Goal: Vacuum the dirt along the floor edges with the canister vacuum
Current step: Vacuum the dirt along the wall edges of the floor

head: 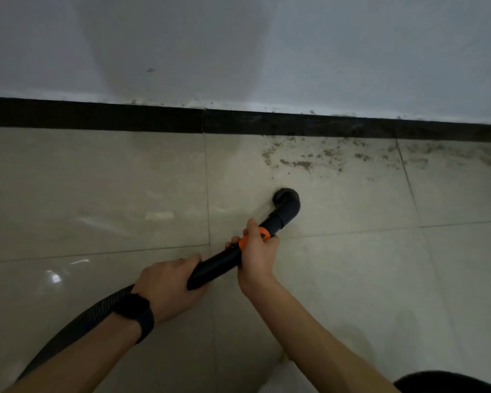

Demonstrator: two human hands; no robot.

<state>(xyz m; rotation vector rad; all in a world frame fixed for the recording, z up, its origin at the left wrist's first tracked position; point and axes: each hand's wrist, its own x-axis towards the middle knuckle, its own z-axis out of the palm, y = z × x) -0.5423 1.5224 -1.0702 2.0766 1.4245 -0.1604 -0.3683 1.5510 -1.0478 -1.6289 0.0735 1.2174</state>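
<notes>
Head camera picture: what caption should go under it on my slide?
The left hand and right hand grip the vacuum wand, its brush nozzle near dirt by the baseboard.

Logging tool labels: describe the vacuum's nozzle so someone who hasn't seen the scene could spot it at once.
Find the black skirting along the white wall, then the brown dirt on the tile below it. Just short of that dirt sits the nozzle: the round, black, bent tip of the wand, beyond its orange collar.
</notes>
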